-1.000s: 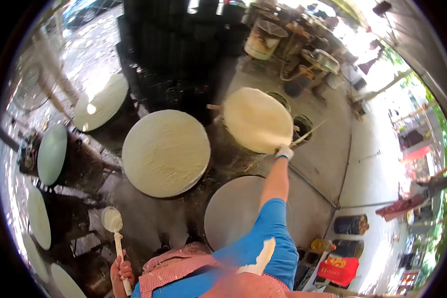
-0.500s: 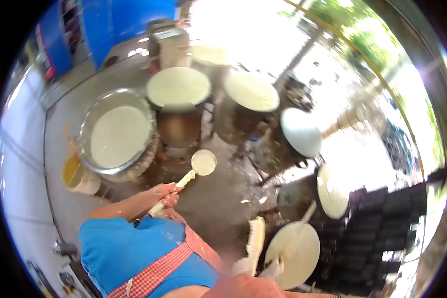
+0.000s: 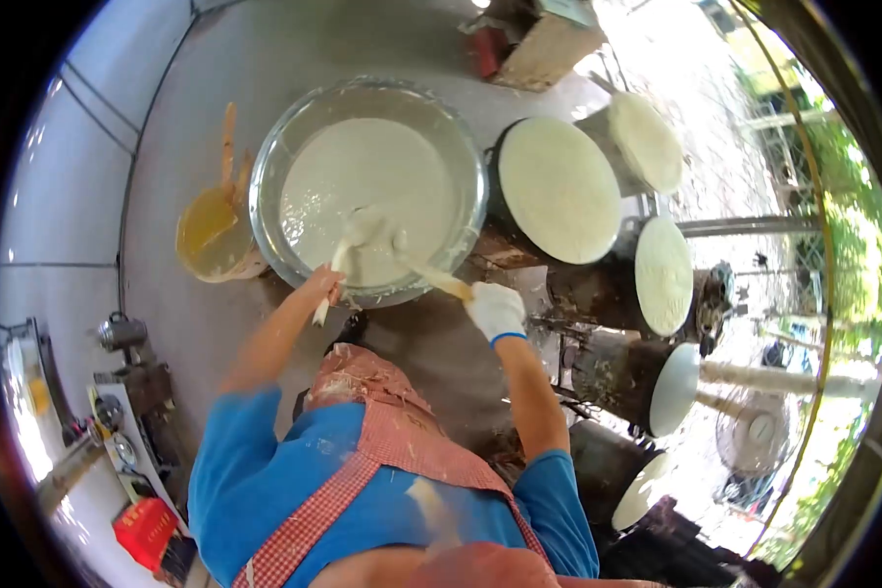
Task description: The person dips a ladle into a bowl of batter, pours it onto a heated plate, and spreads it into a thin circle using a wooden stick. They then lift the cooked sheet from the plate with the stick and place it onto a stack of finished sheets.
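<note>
A large metal basin (image 3: 267, 132) of white liquid batter (image 3: 358, 167) stands in front of me. My left hand (image 3: 325, 284) is bare and closed round the pale handle of a ladle (image 3: 366, 227), whose bowl is down at the batter's surface near the basin's near side. In a white glove with a blue cuff, my right hand (image 3: 497, 312) grips a batter-coated stick (image 3: 439, 277) over the near right rim. The stick's far end meets the batter beside the ladle.
Left of the basin is a bucket (image 3: 250, 263) with yellow liquid and a wooden handle in it. Several round, pale-topped steaming drums (image 3: 559, 191) curve along the right. A box (image 3: 549, 49) stands at the back, and a fan (image 3: 755, 431) at far right.
My view has turned left to the basin. The ladle has moved from over the floor into the batter. My right hand has come from the round top at lower right to the basin.
</note>
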### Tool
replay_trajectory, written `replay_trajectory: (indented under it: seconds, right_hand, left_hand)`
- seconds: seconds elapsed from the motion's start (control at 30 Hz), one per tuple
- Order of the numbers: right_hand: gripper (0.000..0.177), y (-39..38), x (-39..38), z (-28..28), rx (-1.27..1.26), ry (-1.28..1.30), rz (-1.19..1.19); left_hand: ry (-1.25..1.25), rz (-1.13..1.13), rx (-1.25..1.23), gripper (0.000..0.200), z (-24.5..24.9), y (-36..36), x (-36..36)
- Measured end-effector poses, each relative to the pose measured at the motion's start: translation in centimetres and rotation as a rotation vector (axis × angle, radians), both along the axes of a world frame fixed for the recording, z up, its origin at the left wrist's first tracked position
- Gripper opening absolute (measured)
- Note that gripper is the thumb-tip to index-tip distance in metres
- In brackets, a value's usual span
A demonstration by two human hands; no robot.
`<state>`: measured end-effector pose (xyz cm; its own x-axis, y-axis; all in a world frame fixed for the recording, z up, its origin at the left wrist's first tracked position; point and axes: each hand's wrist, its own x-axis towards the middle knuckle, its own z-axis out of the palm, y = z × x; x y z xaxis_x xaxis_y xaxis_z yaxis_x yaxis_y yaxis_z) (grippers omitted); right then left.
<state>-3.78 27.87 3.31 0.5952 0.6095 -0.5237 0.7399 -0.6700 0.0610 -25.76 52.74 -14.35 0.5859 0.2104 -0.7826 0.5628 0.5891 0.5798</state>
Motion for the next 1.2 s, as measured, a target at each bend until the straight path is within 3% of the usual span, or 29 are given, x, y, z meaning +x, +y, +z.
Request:
replay_trajectory:
  seconds: [0.03,0.1,0.13,0.2,0.27,0.37,0.47,0.53,0.57,0.6,0.63,0.77,0.83,0.9,0.97,1.03,1.07,1.13,1.2]
  right_hand:
    - [0.034,2.0,-0.4,1.2,0.038,0.006,0.104]
    - [0.035,3.6,0.4,3.7,0.143,0.110,-0.060]
    - [0.035,3.0,-0.1,4.2,0.187,0.169,-0.154]
    - [0.038,-0.5,-0.8,-3.3,0.198,0.145,-0.214]
    - [0.038,-0.8,-3.6,-3.1,0.236,0.262,-0.287]
    - [0.041,-3.5,-6.2,-1.8,0.299,0.311,-0.366]
    - [0.038,-5.6,-6.2,0.9,0.604,0.261,-0.351]
    - [0.034,-5.7,-4.4,3.7,0.867,0.182,-0.267]
    - [0.032,-5.5,-2.7,5.3,0.913,0.151,-0.168]
    - [0.033,-4.2,-1.3,6.7,0.998,0.082,-0.098]
    - [0.033,-3.6,0.3,8.3,1.103,0.022,-0.026]
    - [0.032,-1.7,6.5,16.1,1.426,-0.128,0.041]
    - [0.027,-1.2,6.8,19.4,1.573,0.005,-0.058]
    - [0.026,-1.1,6.3,19.8,1.613,0.186,-0.126]
    - [0.026,-1.0,5.5,16.4,1.580,0.483,-0.182]
    - [0.023,-1.6,3.7,12.5,1.459,0.799,-0.278]
    - [0.019,-1.8,3.6,7.8,1.264,0.938,-0.359]
    - [0.019,-4.0,1.6,0.4,1.134,0.873,-0.470]
    - [0.028,-6.7,-0.5,2.3,0.816,0.540,-0.426]
  left_hand:
    - [0.128,-0.040,0.064,0.039,-3.1,1.3,0.3]
    - [0.115,-0.005,0.087,0.032,-6.0,2.4,-0.3]
    - [0.132,0.018,0.079,0.031,-5.4,1.6,-1.3]
    - [0.135,0.047,0.082,0.029,-2.4,0.5,-0.6]
    - [0.134,0.092,-0.125,0.030,-1.8,0.1,-0.1]
    - [0.042,0.423,-0.542,0.032,4.5,0.2,1.0]
    - [-0.155,0.587,-0.676,0.034,17.8,-0.1,3.0]
    - [-0.367,0.445,-0.372,0.041,29.2,-2.7,3.0]
    - [-0.348,0.401,-0.191,0.041,34.3,-4.1,3.3]
    - [-0.416,0.424,-0.184,0.015,37.6,-3.7,3.3]
    - [-0.428,0.417,-0.062,0.015,41.1,-4.4,3.0]
    - [-0.524,0.328,0.388,0.017,51.5,-6.9,2.2]
    - [-0.571,0.287,0.596,0.027,54.2,-6.6,1.3]
    - [-0.578,0.264,0.757,0.036,54.3,-5.1,0.5]
    - [-0.582,0.301,0.818,0.037,50.6,-4.0,0.2]
    - [-0.477,0.332,0.639,0.036,44.4,-3.6,0.1]
    - [-0.444,0.276,0.434,0.033,40.5,-3.0,-0.1]
    - [-0.389,0.299,-0.073,0.022,33.7,-2.8,-0.8]
    - [-0.361,0.483,-0.661,0.010,28.3,-3.4,-1.8]
